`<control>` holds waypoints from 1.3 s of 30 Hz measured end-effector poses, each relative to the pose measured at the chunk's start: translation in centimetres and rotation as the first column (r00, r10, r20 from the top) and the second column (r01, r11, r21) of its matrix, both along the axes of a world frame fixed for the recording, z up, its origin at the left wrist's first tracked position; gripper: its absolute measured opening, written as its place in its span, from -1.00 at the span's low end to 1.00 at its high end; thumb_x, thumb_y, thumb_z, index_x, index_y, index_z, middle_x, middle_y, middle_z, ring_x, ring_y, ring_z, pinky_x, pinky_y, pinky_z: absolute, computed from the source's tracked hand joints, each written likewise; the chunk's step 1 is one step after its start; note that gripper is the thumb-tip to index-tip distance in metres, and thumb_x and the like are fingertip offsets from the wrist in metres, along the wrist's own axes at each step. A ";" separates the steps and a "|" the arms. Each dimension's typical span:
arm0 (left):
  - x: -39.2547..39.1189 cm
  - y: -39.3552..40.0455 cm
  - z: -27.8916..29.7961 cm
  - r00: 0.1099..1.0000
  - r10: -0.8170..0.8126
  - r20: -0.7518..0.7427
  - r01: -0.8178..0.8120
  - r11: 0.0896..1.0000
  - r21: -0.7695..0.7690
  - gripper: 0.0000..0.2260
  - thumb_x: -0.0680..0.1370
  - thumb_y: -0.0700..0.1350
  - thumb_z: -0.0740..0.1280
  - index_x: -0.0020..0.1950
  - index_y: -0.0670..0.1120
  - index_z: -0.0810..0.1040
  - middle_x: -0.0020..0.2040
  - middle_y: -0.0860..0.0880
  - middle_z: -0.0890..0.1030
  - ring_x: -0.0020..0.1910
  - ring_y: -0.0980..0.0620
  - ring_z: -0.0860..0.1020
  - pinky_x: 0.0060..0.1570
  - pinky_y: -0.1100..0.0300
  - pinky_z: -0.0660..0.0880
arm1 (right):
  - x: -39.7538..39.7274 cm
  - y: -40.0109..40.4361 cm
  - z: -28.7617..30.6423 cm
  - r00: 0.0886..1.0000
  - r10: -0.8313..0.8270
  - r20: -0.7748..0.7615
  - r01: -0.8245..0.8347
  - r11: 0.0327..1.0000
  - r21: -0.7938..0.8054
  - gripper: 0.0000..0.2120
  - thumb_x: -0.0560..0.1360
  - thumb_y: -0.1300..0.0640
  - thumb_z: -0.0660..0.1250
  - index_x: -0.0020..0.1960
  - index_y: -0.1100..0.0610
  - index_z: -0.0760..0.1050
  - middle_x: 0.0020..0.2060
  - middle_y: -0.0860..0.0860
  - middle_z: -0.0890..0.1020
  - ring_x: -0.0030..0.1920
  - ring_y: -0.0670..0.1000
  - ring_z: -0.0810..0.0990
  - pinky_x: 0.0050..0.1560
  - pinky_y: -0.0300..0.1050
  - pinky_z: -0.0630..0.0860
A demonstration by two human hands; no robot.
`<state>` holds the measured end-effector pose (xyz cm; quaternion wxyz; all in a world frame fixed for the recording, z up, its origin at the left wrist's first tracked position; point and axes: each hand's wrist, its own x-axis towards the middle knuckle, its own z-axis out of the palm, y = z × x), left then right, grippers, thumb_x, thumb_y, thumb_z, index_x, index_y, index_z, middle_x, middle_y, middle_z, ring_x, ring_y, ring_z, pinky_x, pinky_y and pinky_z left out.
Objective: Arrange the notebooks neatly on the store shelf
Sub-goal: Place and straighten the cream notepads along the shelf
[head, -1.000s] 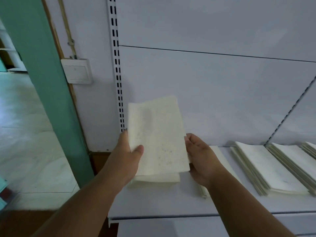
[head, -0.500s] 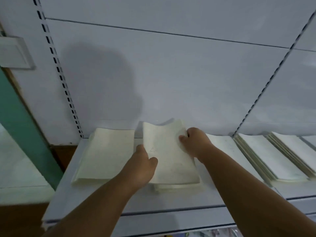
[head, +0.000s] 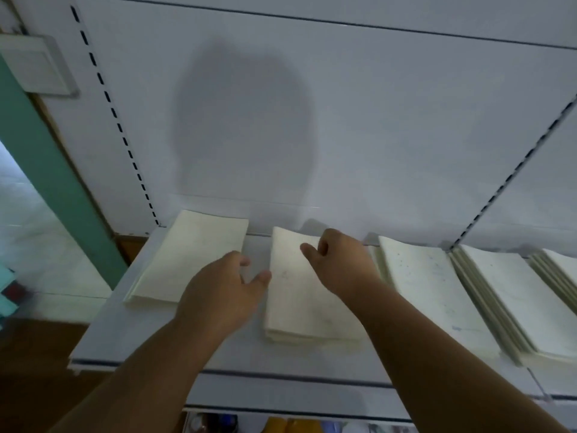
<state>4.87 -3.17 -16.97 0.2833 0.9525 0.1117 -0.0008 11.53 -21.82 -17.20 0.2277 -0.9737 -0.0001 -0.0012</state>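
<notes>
Since the shelf [head: 103,348] across the lower frame already carries flat stacks, the centre stack of notebooks [head: 299,310] looks light, thin and floppy, likely to fan or slide, so squaring it by both long edges seems best. Left hand [head: 218,295] hovers spread at its left edge; right hand [head: 340,264] lies loosely curled on top, holding nothing.

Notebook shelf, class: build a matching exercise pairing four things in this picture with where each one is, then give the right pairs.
Things:
1. left hand
2. right hand
3. leftmost notebook pile
4. wall switch plate

Places:
A. at the shelf's left end, untouched
B. over the middle notebook pile, fingers curled
C. on the wall, upper left
D. between two piles, thumb at the middle pile's left edge

Pairs: 1-D, 2-B, 3-A, 4-C
</notes>
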 end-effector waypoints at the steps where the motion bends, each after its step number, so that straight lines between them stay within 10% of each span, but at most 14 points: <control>1: -0.1 1.3 0.5 0.999 0.028 0.042 -0.027 0.999 -0.029 -0.58 0.54 0.26 0.26 0.31 0.07 0.46 -0.09 0.09 0.58 -0.10 0.06 0.56 -0.09 0.13 0.51 | -0.4 1.4 0.4 0.999 0.042 -0.007 -0.042 0.998 0.050 -0.65 0.57 -0.21 0.27 -0.21 0.02 0.38 -0.32 -0.05 0.54 -0.25 0.00 0.52 -0.30 -0.14 0.37; 9: -1.2 13.0 2.4 0.988 0.067 0.140 -0.053 0.993 -0.103 -0.80 0.59 0.12 0.27 0.12 0.06 0.54 -0.20 0.10 0.55 -0.24 0.15 0.52 -0.35 0.28 0.34 | -0.4 15.2 0.1 0.915 0.122 -0.385 -0.080 0.989 0.124 -0.28 0.47 -0.47 0.19 -0.08 0.26 0.46 -0.27 0.13 0.69 -0.34 0.12 0.72 -0.05 0.04 0.69; 14: -1.5 19.3 2.5 0.987 -0.036 0.155 0.049 0.996 -0.078 -0.85 0.59 0.12 0.25 0.07 0.10 0.53 -0.19 0.09 0.59 -0.22 0.17 0.54 -0.29 0.28 0.41 | -0.3 18.0 -2.3 0.962 -0.110 -0.250 0.099 0.993 -0.057 -0.02 0.33 -0.52 0.32 0.44 0.19 0.31 0.18 0.11 0.56 0.15 0.14 0.59 0.13 0.02 0.57; 28: 0.6 22.3 1.1 0.952 -0.253 0.173 0.289 0.928 -0.236 -0.68 0.60 0.14 0.24 0.32 0.09 0.47 0.05 0.25 0.50 -0.04 0.31 0.46 -0.17 0.43 0.31 | -2.7 17.7 1.0 0.955 -0.298 0.009 0.293 0.930 -0.220 -0.81 0.61 0.21 0.18 0.18 0.13 0.49 0.09 0.06 0.61 0.04 0.07 0.57 -0.05 -0.17 0.38; 33: 0.6 22.7 0.9 0.947 -0.281 0.156 0.312 0.919 -0.240 -0.69 0.61 0.13 0.23 0.32 0.09 0.48 0.05 0.26 0.51 0.00 0.29 0.47 -0.12 0.39 0.35 | -2.5 19.0 -0.5 0.928 -0.274 -0.251 0.216 0.947 -0.239 -0.42 0.55 -0.33 0.24 0.26 0.16 0.48 0.01 0.03 0.61 0.09 0.09 0.60 0.12 -0.03 0.53; 39: 0.5 23.2 0.4 0.953 -0.281 0.113 0.302 0.912 -0.279 -0.71 0.61 0.12 0.23 0.30 0.09 0.49 0.06 0.27 0.51 0.06 0.24 0.49 -0.01 0.29 0.40 | -1.7 19.1 -0.8 0.895 -0.272 -0.354 0.176 0.943 -0.281 -0.33 0.44 -0.45 0.29 0.14 0.15 0.54 0.07 0.05 0.63 0.11 0.10 0.60 0.18 0.01 0.55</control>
